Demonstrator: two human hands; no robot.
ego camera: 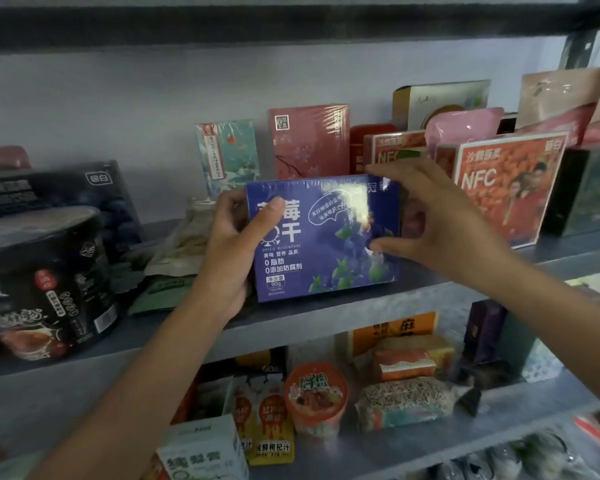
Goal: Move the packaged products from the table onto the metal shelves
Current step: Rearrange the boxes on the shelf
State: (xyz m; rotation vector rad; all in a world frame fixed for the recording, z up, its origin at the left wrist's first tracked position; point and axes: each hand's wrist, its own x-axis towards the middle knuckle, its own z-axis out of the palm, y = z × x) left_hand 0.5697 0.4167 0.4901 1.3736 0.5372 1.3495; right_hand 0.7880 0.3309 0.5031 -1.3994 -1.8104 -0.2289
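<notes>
A blue dried-blueberry box [326, 237] wrapped in shiny film stands upright near the front edge of the grey metal shelf [326, 313]. My left hand [236, 251] grips its left edge, thumb across the front and fingers behind. My right hand [440, 220] holds the box's right side, fingers over the top right corner and thumb pressed on the front face. The box's bottom edge looks to be resting on the shelf.
Behind stand a teal box [227, 154], a pink box [309, 142] and orange NFC boxes [510, 185]. Black tubs [45, 282] and flat pouches [174, 268] fill the left. The lower shelf [430, 441] holds cups, noodle packs and cartons. An upper shelf [291, 22] runs overhead.
</notes>
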